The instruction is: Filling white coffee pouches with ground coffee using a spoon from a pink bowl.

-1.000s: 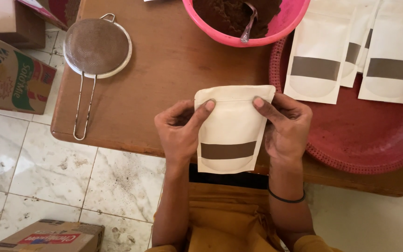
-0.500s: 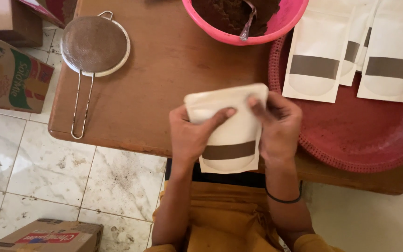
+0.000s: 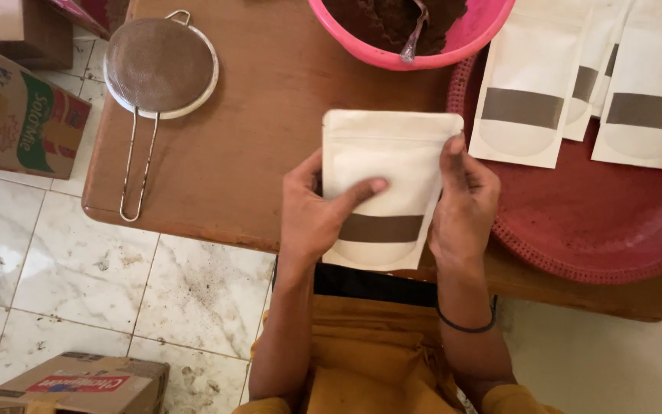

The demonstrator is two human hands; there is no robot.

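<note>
Our grip is closed on a cream stand-up pouch point(image 3: 381, 188) with a brown band across its lower part: the left hand point(image 3: 316, 211) holds its left edge with the thumb laid over the front, and the right hand point(image 3: 461, 203) pinches its right edge near the top. We hold the pouch just above the near edge of the wooden tabletop point(image 3: 254, 146), with its long axis pointing away from us, the sealed top on the far side and the rounded bottom toward our body. Both hands are equally near, since each one touches the pouch; the right one sits a little higher on it. Beyond the pouch, at the far edge of the tabletop, stands a pink bowl point(image 3: 469, 46) with dark brown powder and a metal spoon point(image 3: 414, 34) in it. To the right of the pouch lies a red round tray point(image 3: 599, 238) that carries more pouches of the same kind point(image 3: 526, 100), lying flat. To the left of the pouch, well apart, a metal sieve point(image 3: 158, 65) rests on the tabletop with its handle toward us. Cardboard boxes point(image 3: 17, 115) stand on the marble floor further left.
</note>
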